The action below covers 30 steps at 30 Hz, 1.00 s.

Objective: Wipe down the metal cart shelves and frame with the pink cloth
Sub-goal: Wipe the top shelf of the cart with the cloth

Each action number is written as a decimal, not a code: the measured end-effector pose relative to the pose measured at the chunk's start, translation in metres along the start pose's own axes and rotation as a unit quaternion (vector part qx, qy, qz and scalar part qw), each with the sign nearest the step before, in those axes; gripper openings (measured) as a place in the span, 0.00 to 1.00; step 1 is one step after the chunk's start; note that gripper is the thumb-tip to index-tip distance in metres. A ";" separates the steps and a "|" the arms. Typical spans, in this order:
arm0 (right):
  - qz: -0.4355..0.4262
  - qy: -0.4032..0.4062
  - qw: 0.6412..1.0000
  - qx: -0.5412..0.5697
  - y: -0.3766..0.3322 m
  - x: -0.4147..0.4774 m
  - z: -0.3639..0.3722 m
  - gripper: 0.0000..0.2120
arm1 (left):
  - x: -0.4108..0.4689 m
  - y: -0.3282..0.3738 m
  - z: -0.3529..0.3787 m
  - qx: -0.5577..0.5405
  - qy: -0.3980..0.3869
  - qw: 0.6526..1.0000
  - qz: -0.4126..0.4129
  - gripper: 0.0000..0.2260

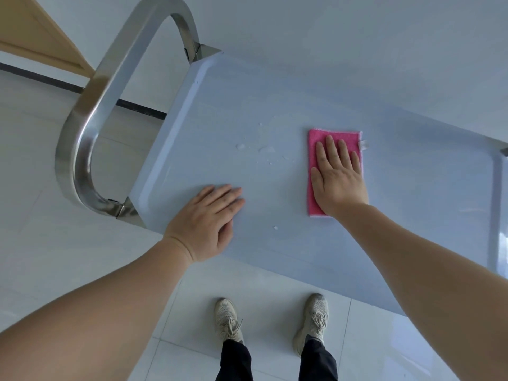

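The right hand (339,177) presses flat, fingers straight, on the folded pink cloth (334,171) mid-shelf. The left hand (209,221), fingers straight, braces the pale metal cart shelf (398,215) near its front edge, probably steadying it.

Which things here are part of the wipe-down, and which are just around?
Job: pink cloth, under the flat right hand; cart shelf with water drops; cart handle; left hand resting flat on the shelf.
Just around: wooden door, floor tiles, shoes.
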State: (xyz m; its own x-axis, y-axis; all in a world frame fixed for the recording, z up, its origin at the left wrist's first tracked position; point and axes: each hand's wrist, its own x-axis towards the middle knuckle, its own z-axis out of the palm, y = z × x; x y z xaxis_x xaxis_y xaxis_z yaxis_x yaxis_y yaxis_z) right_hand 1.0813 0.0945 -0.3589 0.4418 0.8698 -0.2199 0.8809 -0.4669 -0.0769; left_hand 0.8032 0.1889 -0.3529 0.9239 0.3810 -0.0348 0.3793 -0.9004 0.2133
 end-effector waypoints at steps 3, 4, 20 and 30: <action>0.010 -0.008 1.000 0.013 -0.019 -0.024 0.006 0.32 | -0.001 -0.001 0.001 -0.002 0.003 1.000 0.007 0.20; 0.015 -0.009 1.000 0.017 -0.025 -0.032 0.007 0.32 | -0.001 -0.001 0.001 -0.003 0.006 1.000 0.010 0.20; 0.049 -0.016 0.997 0.053 -0.102 -0.113 0.026 0.29 | -0.001 -0.004 0.000 -0.014 -0.005 1.000 0.019 0.22; 0.016 -0.007 0.998 0.052 -0.090 -0.089 0.021 0.29 | -0.002 -0.004 0.002 -0.017 0.007 1.000 0.019 0.21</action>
State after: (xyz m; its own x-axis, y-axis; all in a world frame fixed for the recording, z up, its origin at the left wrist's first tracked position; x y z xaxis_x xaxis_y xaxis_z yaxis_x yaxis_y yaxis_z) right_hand 0.9588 0.0561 -0.3534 0.4668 0.8522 -0.2364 0.8436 -0.5093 -0.1701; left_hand 0.8001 0.1913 -0.3561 0.9367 0.3500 -0.0127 0.3421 -0.9065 0.2473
